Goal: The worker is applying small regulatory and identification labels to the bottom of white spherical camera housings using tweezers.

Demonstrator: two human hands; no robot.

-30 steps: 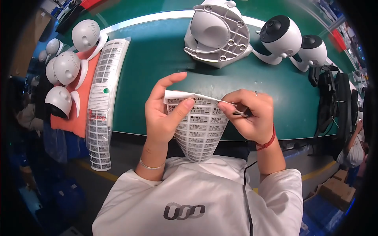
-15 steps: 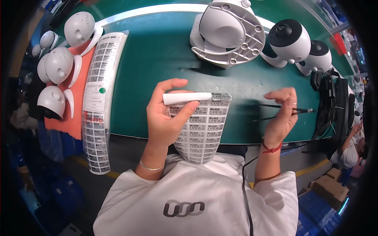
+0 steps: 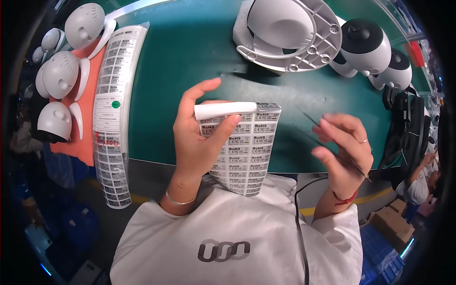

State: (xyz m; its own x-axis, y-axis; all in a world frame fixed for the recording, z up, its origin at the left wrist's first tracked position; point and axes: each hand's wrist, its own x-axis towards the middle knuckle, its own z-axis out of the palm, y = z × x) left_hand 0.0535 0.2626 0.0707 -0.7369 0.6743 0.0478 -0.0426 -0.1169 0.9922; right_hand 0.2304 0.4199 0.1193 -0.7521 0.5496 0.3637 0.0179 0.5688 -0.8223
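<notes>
Both hands work just above the near edge of the green tabletop (image 3: 190, 57). Left hand (image 3: 197, 137) grips a sheet of small printed labels (image 3: 247, 152), thumb pressed across its front and fingers behind, with the sheet's top edge curled over and its lower end hanging toward the person's white shirt. Right hand (image 3: 344, 147), apart from the sheet on its right, pinches a pair of thin dark tweezers (image 3: 327, 142) between thumb and fingertips, the tips pointing up and left. Farther out lies a large white domed housing (image 3: 285, 33) on its flanged base, with two white-and-black dome cameras (image 3: 368, 47) beside it. Along the left runs a long strip of labels (image 3: 111, 109) next to white dome shells (image 3: 59, 78) on an orange mat (image 3: 80, 128).
</notes>
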